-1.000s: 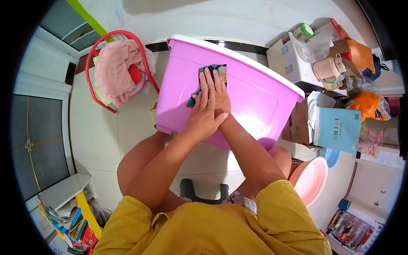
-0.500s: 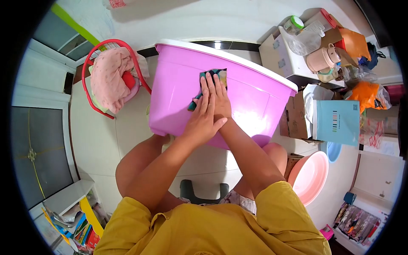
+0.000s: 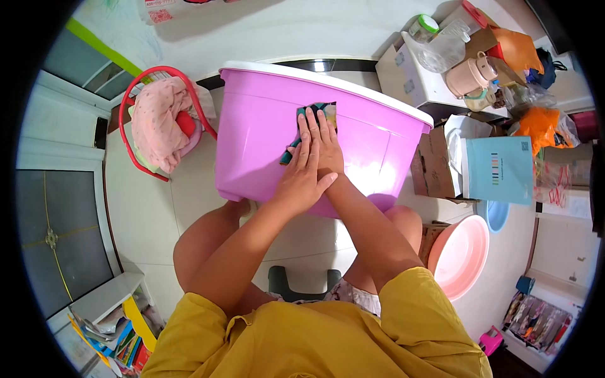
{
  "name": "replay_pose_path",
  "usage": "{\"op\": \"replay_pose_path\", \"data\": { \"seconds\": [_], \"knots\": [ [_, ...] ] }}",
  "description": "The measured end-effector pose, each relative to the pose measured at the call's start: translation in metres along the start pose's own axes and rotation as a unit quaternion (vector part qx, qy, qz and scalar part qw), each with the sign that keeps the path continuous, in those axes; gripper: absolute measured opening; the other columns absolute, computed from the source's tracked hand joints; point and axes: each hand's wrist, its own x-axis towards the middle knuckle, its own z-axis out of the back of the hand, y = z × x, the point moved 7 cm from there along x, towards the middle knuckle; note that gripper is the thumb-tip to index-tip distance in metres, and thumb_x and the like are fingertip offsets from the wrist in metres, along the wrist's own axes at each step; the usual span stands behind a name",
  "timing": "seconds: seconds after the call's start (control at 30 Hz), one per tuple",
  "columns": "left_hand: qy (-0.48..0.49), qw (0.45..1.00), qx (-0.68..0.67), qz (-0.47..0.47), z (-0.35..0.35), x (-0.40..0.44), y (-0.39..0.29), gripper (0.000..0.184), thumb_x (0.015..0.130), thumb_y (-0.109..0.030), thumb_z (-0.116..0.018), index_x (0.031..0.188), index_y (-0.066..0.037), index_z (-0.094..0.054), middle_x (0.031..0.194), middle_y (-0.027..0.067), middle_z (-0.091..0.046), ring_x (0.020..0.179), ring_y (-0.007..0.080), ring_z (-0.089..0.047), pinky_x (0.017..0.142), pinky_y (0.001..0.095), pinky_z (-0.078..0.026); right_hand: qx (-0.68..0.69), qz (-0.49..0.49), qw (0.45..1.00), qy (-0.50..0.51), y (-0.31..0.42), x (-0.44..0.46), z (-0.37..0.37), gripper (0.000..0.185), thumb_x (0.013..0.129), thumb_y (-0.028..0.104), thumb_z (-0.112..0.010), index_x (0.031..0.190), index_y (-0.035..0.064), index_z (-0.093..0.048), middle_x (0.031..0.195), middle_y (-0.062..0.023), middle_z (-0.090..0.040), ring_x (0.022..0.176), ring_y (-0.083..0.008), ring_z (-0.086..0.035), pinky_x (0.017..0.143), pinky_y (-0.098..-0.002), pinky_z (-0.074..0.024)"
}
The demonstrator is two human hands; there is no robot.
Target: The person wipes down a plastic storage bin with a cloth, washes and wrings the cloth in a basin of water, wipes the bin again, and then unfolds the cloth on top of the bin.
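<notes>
A purple plastic storage bin [image 3: 252, 120] with a white lid [image 3: 359, 91] stands in front of me, its broad side facing me. Pressed flat on that side is a dark teal cloth [image 3: 290, 155] with a yellowish patch at its upper right. My right hand [image 3: 329, 151] lies over the cloth, fingers stretched upward. Across the back of it rests my left hand [image 3: 299, 179], also with straight fingers. Much of the cloth is hidden under the two hands.
A red-framed chair [image 3: 129, 142] holding a pink blanket [image 3: 161, 123] stands left. To the right are a blue box [image 3: 498, 170], a pink basin [image 3: 460, 258] and a cabinet [image 3: 413, 79] with a thermos jug [image 3: 469, 79]. A dark green stool [image 3: 302, 291] is under me.
My view has shifted a little. Both hands, still stacked, have slid slightly to the right along the bin's side together with the cloth.
</notes>
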Motion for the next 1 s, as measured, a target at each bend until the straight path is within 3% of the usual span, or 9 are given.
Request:
{"op": "replay_pose_path", "data": {
  "seconds": [0.13, 0.2, 1.0],
  "knots": [
    [-0.005, 1.0, 0.002, -0.017, 0.0, 0.0, -0.007, 0.083, 0.094, -0.048, -0.048, 0.148, 0.004, -0.013, 0.155, 0.0266, -0.004, 0.141, 0.0459, -0.016, 0.114, 0.0481, -0.021, -0.005, -0.01, 1.0, 0.004, -0.005, -0.005, 0.0, 0.076, 0.093, 0.054, -0.044, 0.151, 0.0117, -0.019, 0.158, -0.0084, -0.016, 0.145, -0.0285, -0.014, 0.117, -0.0427, -0.0181],
    [0.004, 1.0, 0.005, -0.01, -0.002, 0.001, -0.01, 0.082, 0.094, -0.048, -0.048, 0.148, 0.004, -0.013, 0.155, 0.0266, -0.004, 0.141, 0.0461, -0.016, 0.114, 0.0482, -0.021, -0.003, -0.017, 1.0, 0.017, -0.008, -0.006, -0.001, 0.075, 0.094, 0.053, -0.042, 0.151, 0.0109, -0.018, 0.158, -0.0085, -0.013, 0.146, -0.0267, -0.012, 0.118, -0.0409, -0.0134],
    [0.05, 0.997, 0.051, -0.015, -0.027, 0.007, -0.036, 0.08, 0.094, -0.045, -0.049, 0.149, 0.002, -0.013, 0.156, 0.0247, -0.003, 0.14, 0.0476, -0.016, 0.115, 0.0486, -0.02, 0.022, -0.073, 0.997, 0.011, -0.039, -0.031, 0.01, 0.079, 0.092, 0.055, -0.045, 0.151, 0.0099, -0.017, 0.158, -0.0092, -0.014, 0.146, -0.0271, -0.013, 0.117, -0.0411, -0.0173]
  ]
}}
